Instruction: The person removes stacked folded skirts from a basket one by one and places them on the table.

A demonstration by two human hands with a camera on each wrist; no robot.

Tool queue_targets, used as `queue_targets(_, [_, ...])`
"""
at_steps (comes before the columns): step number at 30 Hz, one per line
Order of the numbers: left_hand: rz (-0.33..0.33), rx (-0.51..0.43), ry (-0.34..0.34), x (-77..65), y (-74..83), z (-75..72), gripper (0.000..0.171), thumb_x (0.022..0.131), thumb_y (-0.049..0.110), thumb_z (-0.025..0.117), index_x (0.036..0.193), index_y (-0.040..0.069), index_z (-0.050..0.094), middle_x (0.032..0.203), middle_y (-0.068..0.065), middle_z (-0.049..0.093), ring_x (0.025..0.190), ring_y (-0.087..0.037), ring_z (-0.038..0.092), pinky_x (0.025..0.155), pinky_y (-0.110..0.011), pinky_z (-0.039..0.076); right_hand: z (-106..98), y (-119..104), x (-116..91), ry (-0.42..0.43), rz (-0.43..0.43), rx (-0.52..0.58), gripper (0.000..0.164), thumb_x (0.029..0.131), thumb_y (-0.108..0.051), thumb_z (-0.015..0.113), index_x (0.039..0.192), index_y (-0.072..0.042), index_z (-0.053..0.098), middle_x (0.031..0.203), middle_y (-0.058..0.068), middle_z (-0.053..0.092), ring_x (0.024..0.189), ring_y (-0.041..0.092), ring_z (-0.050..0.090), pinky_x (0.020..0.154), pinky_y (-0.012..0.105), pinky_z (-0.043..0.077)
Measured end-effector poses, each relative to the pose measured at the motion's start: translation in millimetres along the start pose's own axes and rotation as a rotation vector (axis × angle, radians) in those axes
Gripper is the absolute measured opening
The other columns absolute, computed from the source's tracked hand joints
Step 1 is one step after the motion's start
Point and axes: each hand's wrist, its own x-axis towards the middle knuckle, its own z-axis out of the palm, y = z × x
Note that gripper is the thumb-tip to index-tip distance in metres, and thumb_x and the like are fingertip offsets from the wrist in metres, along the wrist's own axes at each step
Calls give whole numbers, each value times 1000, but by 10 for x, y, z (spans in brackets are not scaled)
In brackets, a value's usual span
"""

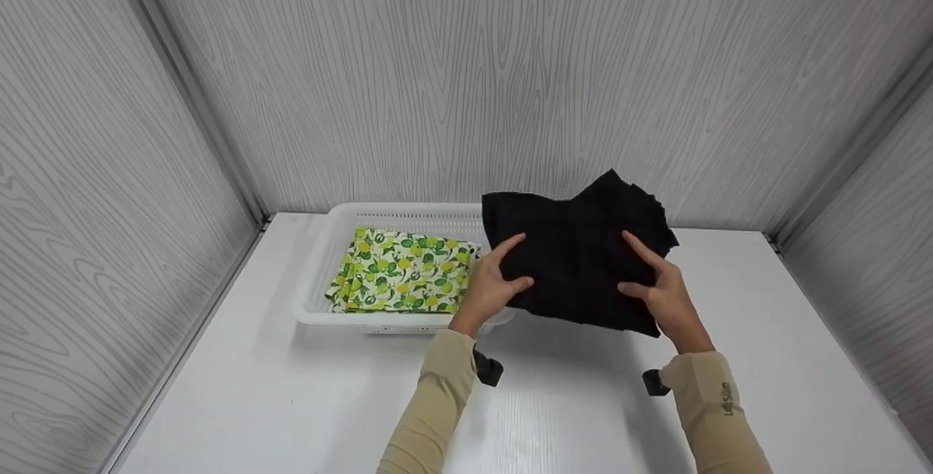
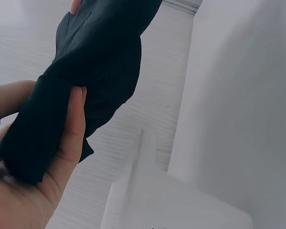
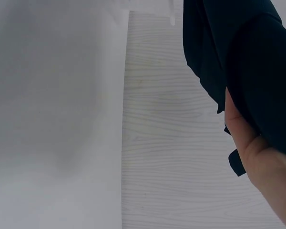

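Note:
A folded black cloth (image 1: pixel 576 262) is held up off the table between both hands. My left hand (image 1: pixel 490 288) grips its left side, and in the left wrist view the thumb and fingers (image 2: pixel 72 129) pinch the dark fabric (image 2: pixel 100 57) from both faces. On the opposite side my right hand (image 1: pixel 667 299) grips the cloth, with part of that hand hidden behind it; the right wrist view shows fingers against the fabric (image 3: pixel 267 71). Left of the cloth, a folded lemon-print cloth (image 1: pixel 408 270) lies in a white plastic basket (image 1: pixel 328 313).
The basket stands on a white table (image 1: pixel 291 386), near the grey wood-grain back wall (image 1: pixel 437 80). Side panels (image 1: pixel 87 204) rise to the left and right. The black cloth overlaps the basket's right end in the head view.

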Motion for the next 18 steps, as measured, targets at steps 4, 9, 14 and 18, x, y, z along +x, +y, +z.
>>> queue_targets(4, [-26, 7, -23, 13, 22, 73, 70, 88, -2, 74, 152, 14, 49, 156, -11, 44, 144, -31, 36, 114, -48, 35, -62, 25, -24, 18, 5, 10, 85, 82, 22, 61, 158, -9, 37, 166, 12, 22, 149, 31, 18, 120, 52, 16])
queue_targets(9, [-67, 18, -42, 43, 35, 187, 71, 88, -3, 74, 152, 16, 49, 156, -10, 43, 144, -30, 36, 113, -47, 35, -149, 73, -66, 40, 23, 18, 85, 83, 22, 61, 157, -11, 38, 166, 11, 22, 150, 29, 16, 120, 52, 15])
queue_targets(14, [-83, -27, -57, 84, 44, 292, 72, 88, -6, 71, 152, 15, 49, 157, -8, 42, 146, -28, 34, 115, -46, 33, -246, 131, -96, 56, 58, 20, 87, 83, 22, 60, 158, -13, 37, 167, 10, 19, 151, 28, 13, 121, 52, 13])
queue_targets(18, [-85, -44, -60, 104, 25, 366, 72, 87, -9, 69, 152, 13, 48, 157, -9, 42, 146, -28, 33, 115, -45, 33, -293, 182, -109, 58, 75, 28, 87, 83, 23, 60, 159, -13, 35, 167, 9, 18, 152, 28, 11, 121, 51, 11])
